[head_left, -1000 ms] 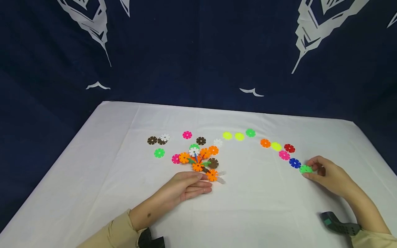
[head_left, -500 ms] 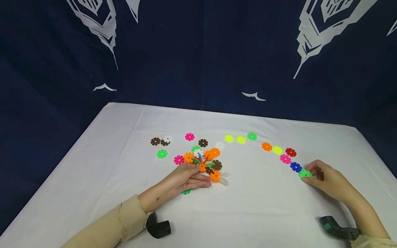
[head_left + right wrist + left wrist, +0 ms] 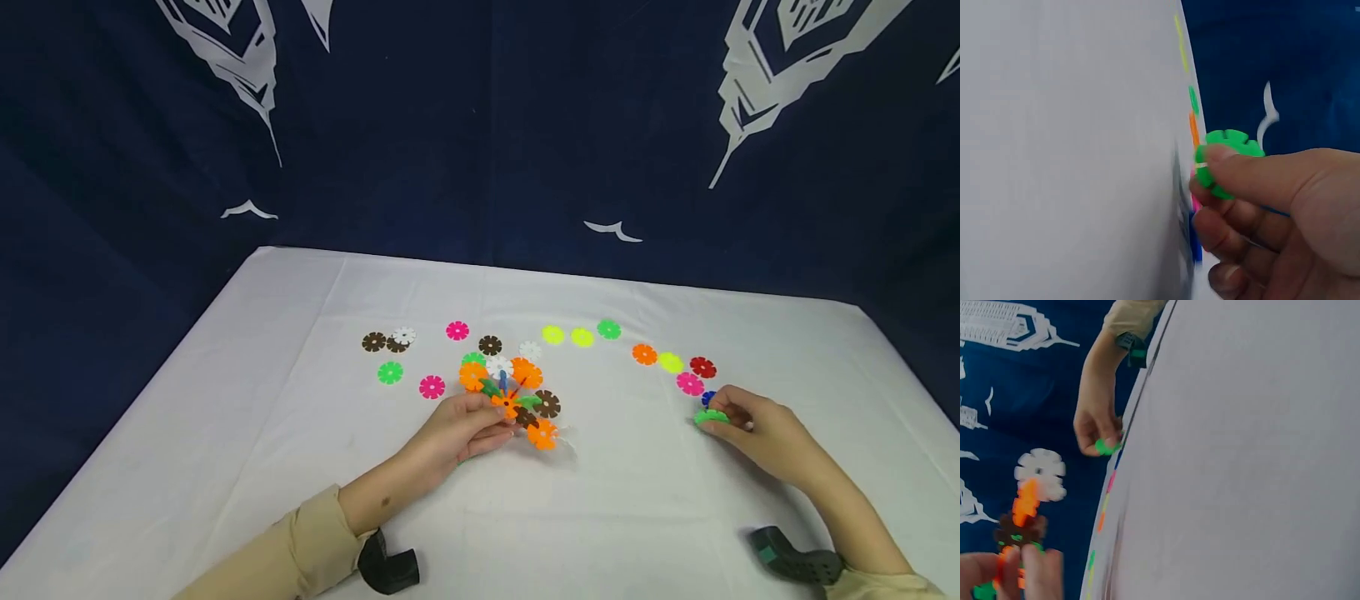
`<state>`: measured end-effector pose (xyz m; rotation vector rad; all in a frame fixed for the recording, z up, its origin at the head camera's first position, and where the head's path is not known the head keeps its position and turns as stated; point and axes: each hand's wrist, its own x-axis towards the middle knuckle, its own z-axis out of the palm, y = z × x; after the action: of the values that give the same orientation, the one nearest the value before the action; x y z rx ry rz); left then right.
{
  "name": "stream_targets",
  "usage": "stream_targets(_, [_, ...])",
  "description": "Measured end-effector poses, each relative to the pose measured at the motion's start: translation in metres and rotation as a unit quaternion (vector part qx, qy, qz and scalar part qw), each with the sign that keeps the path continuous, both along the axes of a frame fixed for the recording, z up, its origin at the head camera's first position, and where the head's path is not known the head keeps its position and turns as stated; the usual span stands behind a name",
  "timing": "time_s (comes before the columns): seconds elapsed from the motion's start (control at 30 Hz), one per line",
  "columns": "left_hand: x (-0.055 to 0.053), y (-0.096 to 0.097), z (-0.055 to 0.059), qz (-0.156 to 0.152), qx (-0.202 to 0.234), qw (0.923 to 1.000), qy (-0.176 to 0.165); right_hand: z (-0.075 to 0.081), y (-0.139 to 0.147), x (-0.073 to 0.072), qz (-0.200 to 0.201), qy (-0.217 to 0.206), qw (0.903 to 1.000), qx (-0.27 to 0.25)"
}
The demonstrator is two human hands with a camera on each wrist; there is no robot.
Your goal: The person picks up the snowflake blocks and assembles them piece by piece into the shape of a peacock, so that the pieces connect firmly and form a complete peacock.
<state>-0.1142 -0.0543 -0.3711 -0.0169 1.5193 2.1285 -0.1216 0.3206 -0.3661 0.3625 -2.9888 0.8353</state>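
Note:
My left hand (image 3: 468,429) pinches a cluster of interlocked notched plastic discs (image 3: 506,406), mostly orange with brown, green, white and blue ones, raised over the middle of the table. In the left wrist view, a white disc (image 3: 1041,472) and an orange disc (image 3: 1025,503) stick out past the fingertips. On the right, my right hand (image 3: 761,433) holds a single green notched disc (image 3: 711,417) between thumb and fingers, partly over a blue disc (image 3: 707,398). The right wrist view shows the thumb pressed on that green disc (image 3: 1229,145).
A white cloth (image 3: 637,517) covers the table. Loose discs lie in a curved row at the right, among them a red disc (image 3: 702,367) and an orange disc (image 3: 644,354). More are scattered at the left, including a green disc (image 3: 390,372). A dark blue curtain (image 3: 480,125) hangs behind.
My left hand has closed on the disc cluster and lifted it slightly to the right, away from the pink disc. The right hand has picked up the green disc and moved left with it.

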Motion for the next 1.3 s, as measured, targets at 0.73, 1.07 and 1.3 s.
stream_targets(0.73, [0.028,-0.002,-0.003,-0.115,-0.035,0.9858,0.118,0.005,-0.128,0.039,0.156,-0.209,0.856,-0.446])
stream_targets(1.07, [0.031,0.005,-0.005,-0.103,0.064,0.9921,-0.035,-0.002,-0.144,0.046,0.163,-0.137,0.8881,-0.407])
stream_targets(1.3, [0.035,0.012,-0.009,-0.072,0.05,0.9954,-0.04,-0.002,-0.155,0.052,0.159,-0.106,0.9101,-0.368])
